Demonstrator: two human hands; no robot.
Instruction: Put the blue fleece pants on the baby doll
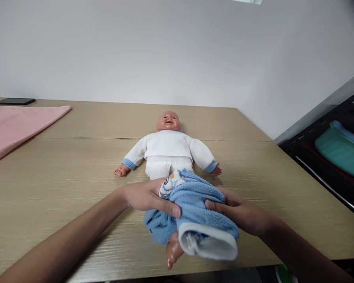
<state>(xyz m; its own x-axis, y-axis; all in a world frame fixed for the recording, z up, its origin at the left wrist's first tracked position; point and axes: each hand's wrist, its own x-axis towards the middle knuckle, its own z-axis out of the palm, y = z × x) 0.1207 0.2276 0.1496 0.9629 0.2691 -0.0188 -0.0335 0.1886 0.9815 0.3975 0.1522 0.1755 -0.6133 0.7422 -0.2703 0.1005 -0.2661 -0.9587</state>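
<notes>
A baby doll (168, 143) lies on its back on the wooden table, head toward the wall, in a white top with blue cuffs and a white lower garment. Blue terry pants (200, 196) with a cartoon print are bunched around its legs. One bare foot (173, 251) pokes out below the fabric; the other foot is hidden. My left hand (153, 198) grips the pants from the left, thumb on top. From the right my right hand (234, 210) holds them the same way. The white-edged leg opening (208, 241) gapes toward me.
A pink cloth (17, 125) lies at the table's left, with a black phone (16, 101) behind it. The wall closes off the table's far side. Beyond the right edge, a dark rack (315, 145) holds folded green fabric (342, 149).
</notes>
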